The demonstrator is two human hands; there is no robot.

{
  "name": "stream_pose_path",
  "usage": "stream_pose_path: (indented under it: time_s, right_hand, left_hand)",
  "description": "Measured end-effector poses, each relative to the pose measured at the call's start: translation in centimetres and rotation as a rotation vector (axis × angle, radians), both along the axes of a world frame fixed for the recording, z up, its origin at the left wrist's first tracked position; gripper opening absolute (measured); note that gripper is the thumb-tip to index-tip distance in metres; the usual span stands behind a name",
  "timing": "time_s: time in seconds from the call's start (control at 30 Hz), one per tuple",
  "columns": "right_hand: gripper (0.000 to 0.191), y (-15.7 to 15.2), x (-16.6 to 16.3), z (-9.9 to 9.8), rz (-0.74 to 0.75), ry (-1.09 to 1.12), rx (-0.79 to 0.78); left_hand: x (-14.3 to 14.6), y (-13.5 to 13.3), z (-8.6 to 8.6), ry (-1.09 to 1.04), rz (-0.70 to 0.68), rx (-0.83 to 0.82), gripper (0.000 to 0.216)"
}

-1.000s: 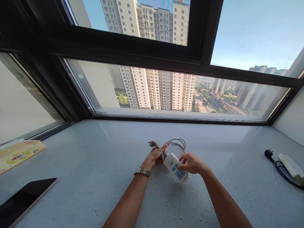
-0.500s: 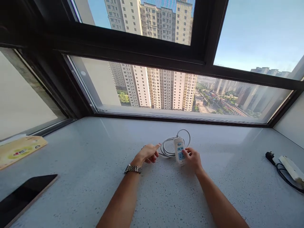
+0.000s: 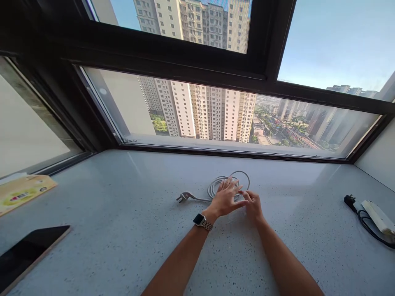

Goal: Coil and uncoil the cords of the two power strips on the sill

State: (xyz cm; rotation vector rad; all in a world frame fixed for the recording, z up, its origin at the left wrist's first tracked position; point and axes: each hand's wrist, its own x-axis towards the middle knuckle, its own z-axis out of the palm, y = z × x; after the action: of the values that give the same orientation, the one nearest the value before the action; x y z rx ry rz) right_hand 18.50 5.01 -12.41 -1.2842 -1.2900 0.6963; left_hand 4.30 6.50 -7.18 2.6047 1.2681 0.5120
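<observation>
My left hand (image 3: 226, 198), with a watch (image 3: 203, 221) on its wrist, lies palm down over a white power strip, its fingers spread. That hand hides nearly all of the strip. At the strip's right side, my right hand (image 3: 253, 204) is closed with bent fingers on its edge; the exact grip is partly hidden. The strip's grey cable (image 3: 212, 187) lies in loose loops behind and to the left of my hands. Left of the loops, its plug (image 3: 185, 197) rests on the speckled sill with the prongs pointing left.
A dark-screened tablet or phone (image 3: 31, 250) lies at the lower left, below a yellow tissue pack (image 3: 26, 194). On the far right are a black plug (image 3: 349, 201) with a black cord and a white power strip (image 3: 378, 218). The window frame (image 3: 234, 153) bounds the sill behind.
My left hand has moved right, off the plug end of the cable, and now covers the power strip. The plug has come into sight. My right hand stays at the strip's side.
</observation>
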Motion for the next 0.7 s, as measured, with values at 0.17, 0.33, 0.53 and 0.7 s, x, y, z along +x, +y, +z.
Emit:
stream_pose_path:
  time_s: [0.17,0.33,0.53,0.7]
  right_hand:
    - [0.04,0.7,0.6,-0.4,-0.092,0.148,-0.02]
    - [0.043,0.4,0.3,-0.2,-0.07,0.179,-0.028]
    - [0.045,-0.1,0.1,0.5,-0.013,0.138,-0.035]
    - [0.042,-0.1,0.0,0.7,-0.019,0.095,-0.028]
  left_hand:
    - [-0.1,1.1,0.6,0.194,0.03,-0.11,0.079]
    - [0.3,3.0,0.7,0.247,0.037,-0.122,0.072]
    - [-0.5,3.7,0.9,0.187,0.041,0.002,0.069]
    - [-2.2,2.5,0.4,0.092,0.115,0.133,0.039]
